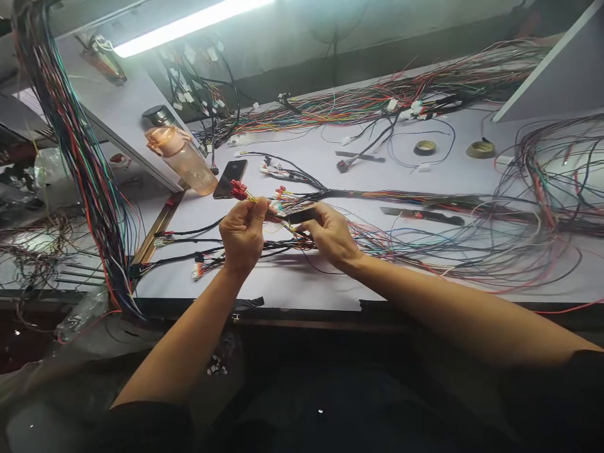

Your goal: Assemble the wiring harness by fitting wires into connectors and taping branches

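Observation:
My left hand (243, 233) is closed round a small bunch of wires, whose red connectors (239, 189) stick out above the fingers. Just to the right, my right hand (330, 233) pinches a strip of black tape (301, 216) beside the same wires. The two hands are a short way apart over the white table. Around them lies a branched wire harness (349, 194) with black-wrapped arms and white connectors (274, 168). What the right fingertips touch beneath the tape is partly hidden.
An orange bottle (186, 165) and a black phone (230, 178) stand and lie behind my left hand. Tape rolls (480, 149) and a dark blade (422, 216) lie at the right. Loose wires (472, 245) cover the right side; a thick bundle (85, 157) hangs at the left.

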A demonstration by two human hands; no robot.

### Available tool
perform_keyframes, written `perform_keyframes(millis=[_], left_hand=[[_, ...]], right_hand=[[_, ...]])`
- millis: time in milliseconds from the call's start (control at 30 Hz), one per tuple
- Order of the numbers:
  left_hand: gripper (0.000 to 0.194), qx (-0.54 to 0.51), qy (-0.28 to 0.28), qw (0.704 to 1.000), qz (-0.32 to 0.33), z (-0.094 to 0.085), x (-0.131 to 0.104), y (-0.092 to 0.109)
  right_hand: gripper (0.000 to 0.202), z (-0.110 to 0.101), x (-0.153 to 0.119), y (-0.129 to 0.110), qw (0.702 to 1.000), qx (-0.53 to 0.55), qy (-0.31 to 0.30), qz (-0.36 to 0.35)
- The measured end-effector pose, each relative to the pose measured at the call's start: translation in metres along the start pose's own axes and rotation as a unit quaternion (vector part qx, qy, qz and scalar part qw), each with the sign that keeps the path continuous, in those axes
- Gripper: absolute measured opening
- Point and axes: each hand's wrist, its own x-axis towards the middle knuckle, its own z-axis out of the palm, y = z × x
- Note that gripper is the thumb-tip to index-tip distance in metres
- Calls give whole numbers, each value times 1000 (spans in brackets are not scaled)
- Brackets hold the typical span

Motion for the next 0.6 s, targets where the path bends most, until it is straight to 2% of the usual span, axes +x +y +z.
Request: perform_keyframes(millis=[133, 200, 267, 367, 467, 533, 600], left_hand=[[19, 40, -48, 996, 71, -2, -3, 9], [21, 65, -100, 986, 118, -3, -1, 15], [24, 88, -156, 973, 146, -2, 3, 19], [25, 111, -207, 960, 153, -4, 11, 20], [25, 123, -223, 954, 155, -9, 20, 15], [26, 121, -223, 956, 148, -11, 23, 11], [26, 109, -214, 962, 130, -10, 25, 8]], right_hand=[[12, -2, 19, -3, 987, -89, -114, 64], [10, 0, 29, -7, 968, -163, -179, 64], [8, 4, 36, -9, 946, -238, -214, 60], [10, 7, 42, -7, 925, -314, -206, 51], [18, -2, 38, -4, 930, -290, -224, 12], [22, -13, 29, -4, 943, -265, -196, -53], [22, -22, 17, -7, 939, -270, -134, -165]])
